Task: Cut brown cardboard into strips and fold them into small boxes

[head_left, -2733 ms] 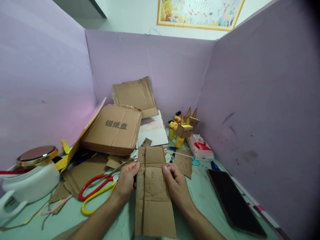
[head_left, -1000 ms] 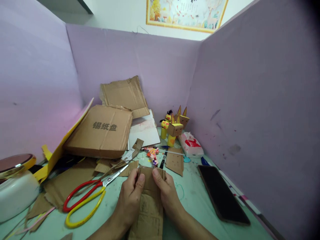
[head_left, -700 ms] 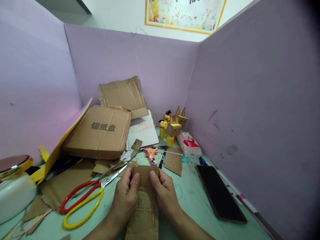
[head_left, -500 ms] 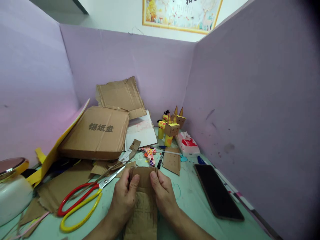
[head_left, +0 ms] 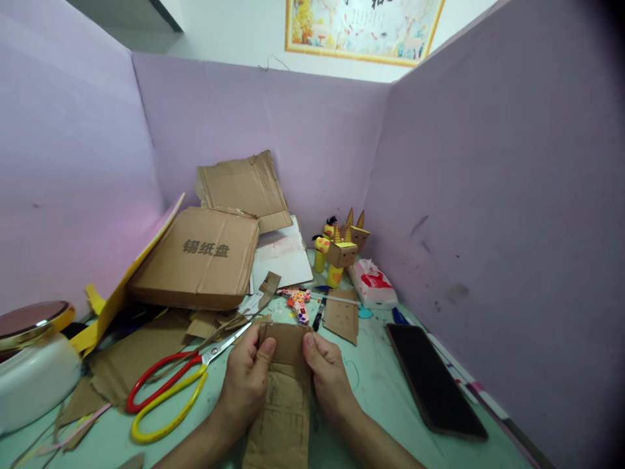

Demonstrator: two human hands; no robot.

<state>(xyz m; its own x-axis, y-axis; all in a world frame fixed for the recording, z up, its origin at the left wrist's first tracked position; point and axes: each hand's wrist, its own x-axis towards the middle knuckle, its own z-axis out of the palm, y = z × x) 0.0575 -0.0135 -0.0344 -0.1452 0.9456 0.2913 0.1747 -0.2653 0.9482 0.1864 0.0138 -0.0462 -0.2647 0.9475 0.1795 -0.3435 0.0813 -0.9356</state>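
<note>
A narrow brown cardboard piece (head_left: 282,404) with pencil lines lies lengthwise on the pale green table (head_left: 375,378) in front of me. My left hand (head_left: 247,381) grips its left edge, thumb pressed on top near the far end. My right hand (head_left: 327,376) grips the right edge the same way. The far end of the piece is bent up between my thumbs. Red and yellow scissors (head_left: 168,384) lie just left of my left hand, blades pointing toward the cardboard.
A flat cardboard box (head_left: 200,257) and more cardboard sheets (head_left: 244,185) are piled at the back left. Small cardboard figures (head_left: 342,251), a tissue pack (head_left: 375,283) and a black pen (head_left: 318,316) stand behind. A dark phone (head_left: 434,381) lies right. A white pot (head_left: 34,365) sits far left. Purple partitions surround the table.
The wide cardboard sheet from earlier is now folded into a narrow strip and pulled closer to me. My thumbs have moved together onto its far end.
</note>
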